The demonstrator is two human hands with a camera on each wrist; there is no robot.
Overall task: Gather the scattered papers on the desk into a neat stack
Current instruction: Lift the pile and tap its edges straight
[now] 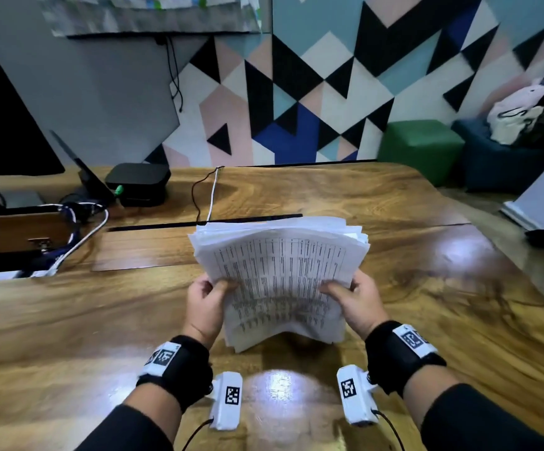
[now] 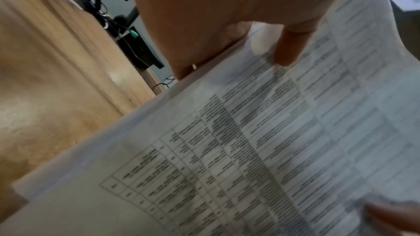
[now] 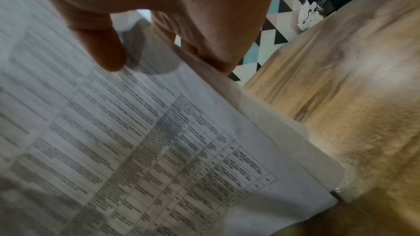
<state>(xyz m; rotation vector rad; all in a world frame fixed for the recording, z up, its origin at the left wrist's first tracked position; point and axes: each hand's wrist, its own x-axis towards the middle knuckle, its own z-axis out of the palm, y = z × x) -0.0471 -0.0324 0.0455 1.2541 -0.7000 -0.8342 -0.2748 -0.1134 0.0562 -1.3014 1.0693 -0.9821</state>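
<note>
Above the desk [image 1: 394, 203], both hands hold the papers [image 1: 280, 275] upright, bowed, near edge low. Left hand [image 1: 204, 302] and right hand [image 1: 350, 299] each pinch a side, thumbs on the printed face. Loosening slightly and tapping the bottom edge down should square the uneven top edges.

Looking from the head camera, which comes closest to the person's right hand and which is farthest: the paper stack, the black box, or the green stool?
1. Paper stack: gripped by the right hand itself, at its right edge.
2. Green stool: off the desk, far right, by the wall.
3. Black box: far left on the desk.
</note>
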